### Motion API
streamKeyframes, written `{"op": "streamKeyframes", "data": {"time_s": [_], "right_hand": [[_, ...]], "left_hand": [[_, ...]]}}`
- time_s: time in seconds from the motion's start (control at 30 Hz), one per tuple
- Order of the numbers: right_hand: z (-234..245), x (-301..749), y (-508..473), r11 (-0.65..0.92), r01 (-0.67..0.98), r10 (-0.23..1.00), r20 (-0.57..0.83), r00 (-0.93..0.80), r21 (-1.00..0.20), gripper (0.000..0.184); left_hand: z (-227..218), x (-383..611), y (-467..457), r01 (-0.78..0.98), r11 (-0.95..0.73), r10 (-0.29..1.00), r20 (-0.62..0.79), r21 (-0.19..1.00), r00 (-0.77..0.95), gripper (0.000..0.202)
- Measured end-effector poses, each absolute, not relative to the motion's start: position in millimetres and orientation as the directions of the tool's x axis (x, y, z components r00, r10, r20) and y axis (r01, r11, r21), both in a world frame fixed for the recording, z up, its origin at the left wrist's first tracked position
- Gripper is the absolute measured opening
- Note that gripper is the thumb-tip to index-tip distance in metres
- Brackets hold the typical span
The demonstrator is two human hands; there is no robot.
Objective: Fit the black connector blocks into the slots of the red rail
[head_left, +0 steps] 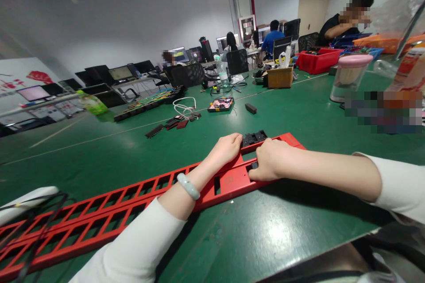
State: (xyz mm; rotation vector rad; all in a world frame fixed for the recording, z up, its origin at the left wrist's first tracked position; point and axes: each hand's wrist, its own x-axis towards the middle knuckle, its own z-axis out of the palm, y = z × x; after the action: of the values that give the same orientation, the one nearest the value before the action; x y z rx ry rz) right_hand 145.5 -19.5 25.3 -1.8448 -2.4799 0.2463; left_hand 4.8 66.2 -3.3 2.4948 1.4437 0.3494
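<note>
Red slotted frame (232,180): lying lengthwise on the green table (99,150), passing beneath your left wrist. Left hand (227,148): you are curling it at the left end of the black parts (255,138) along the frame's far side; whether it is clamping anything, I cannot tell. Right hand (272,159): you are bending it over the frame, thumb resting near a small black piece (254,165); its grip I cannot tell either.

Left fingers (237,139) are resting over a red frame (232,178), beside black blocks (255,137); right fingers (262,153) are curling over the frame. Beyond the frame, a tray (220,109) and clear bottle (222,70) are standing on the green surface (99,159).
</note>
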Motion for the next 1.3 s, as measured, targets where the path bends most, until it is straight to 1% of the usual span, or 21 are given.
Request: {"op": "streamKeyframes", "data": {"time_s": [0.1, 0.23, 0.3, 0.4, 0.57, 0.67, 0.7, 0.77, 0.87, 0.93, 1.0, 1.03, 1.17, 1.2, 1.3], "right_hand": [[23.0, 142.1, -21.4, 0.207, 0.973, 0.968, -0.123, -0.219, -0.105, 0.055], [21.4, 137.5, -28.3, 0.138, 0.986, 0.982, -0.115, -0.148, -0.089, 0.063], [22.3, 135.8, -32.6, 0.131, 0.987, 0.984, -0.111, -0.141, -0.092, 0.064], [26.4, 133.5, -38.0, 0.133, 0.988, 0.984, -0.105, -0.141, -0.080, 0.059], [32.8, 126.9, -44.6, 0.101, 0.994, 0.990, -0.095, -0.103, -0.029, 0.049], [33.8, 120.8, -51.4, 0.070, 0.998, 0.995, -0.067, -0.070, -0.005, 0.043], [34.9, 119.3, -54.2, 0.050, 0.999, 0.998, -0.047, -0.050, 0.008, 0.040], [40.4, 119.3, -58.8, 0.005, 0.999, 0.999, 0.040, -0.007, 0.039, 0.036], [55.8, 131.5, -54.1, -0.066, 0.996, 0.965, 0.258, 0.050, 0.055, 0.038], [64.1, 146.8, -38.4, -0.086, 0.995, 0.949, 0.310, 0.064, 0.058, 0.039], [63.6, 164.1, -14.4, -0.101, 0.993, 0.955, 0.285, 0.080, 0.058, 0.041], [59.2, 172.5, -1.2, -0.098, 0.993, 0.966, 0.247, 0.080, 0.060, 0.044], [24.4, 197.9, 40.6, -0.140, 0.990, 0.990, 0.028, 0.139, 0.022, 0.052], [15.7, 201.7, 46.1, -0.129, 0.992, 0.992, -0.013, 0.129, 0.012, 0.054], [-1.1, 207.7, 51.3, -0.094, 0.996, 0.995, -0.029, 0.094, -0.004, 0.056]], "left_hand": [[-3.8, 4.7, 67.4, 0.816, -0.487, 0.871, 0.099, 0.312, 0.482, 0.036], [-5.8, 3.8, 69.4, 0.818, -0.493, 0.869, 0.121, 0.298, 0.479, 0.031], [-6.9, 3.3, 69.4, 0.818, -0.493, 0.869, 0.125, 0.295, 0.479, 0.030], [-8.1, 2.6, 68.4, 0.820, -0.490, 0.871, 0.121, 0.296, 0.476, 0.029], [-7.9, 2.0, 66.6, 0.835, -0.460, 0.887, 0.104, 0.302, 0.451, 0.026], [-7.4, 1.3, 65.7, 0.843, -0.442, 0.896, 0.098, 0.306, 0.433, 0.026], [-7.5, 1.1, 65.3, 0.846, -0.436, 0.898, 0.095, 0.307, 0.429, 0.027], [-8.2, 0.5, 64.8, 0.850, -0.427, 0.902, 0.086, 0.308, 0.422, 0.027], [-10.7, -0.4, 65.2, 0.854, -0.419, 0.906, 0.074, 0.310, 0.418, 0.028], [-12.6, -0.8, 66.1, 0.852, -0.419, 0.905, 0.070, 0.314, 0.419, 0.030], [-13.8, -1.0, 67.0, 0.848, -0.422, 0.903, 0.071, 0.319, 0.423, 0.031], [-14.0, -1.1, 67.2, 0.847, -0.423, 0.903, 0.073, 0.322, 0.424, 0.031], [-11.8, -1.0, 66.3, 0.850, -0.419, 0.905, 0.077, 0.320, 0.418, 0.033], [-10.9, -1.0, 65.7, 0.851, -0.418, 0.906, 0.077, 0.318, 0.416, 0.034], [-8.3, -1.0, 63.9, 0.853, -0.422, 0.904, 0.074, 0.308, 0.421, 0.036]]}}
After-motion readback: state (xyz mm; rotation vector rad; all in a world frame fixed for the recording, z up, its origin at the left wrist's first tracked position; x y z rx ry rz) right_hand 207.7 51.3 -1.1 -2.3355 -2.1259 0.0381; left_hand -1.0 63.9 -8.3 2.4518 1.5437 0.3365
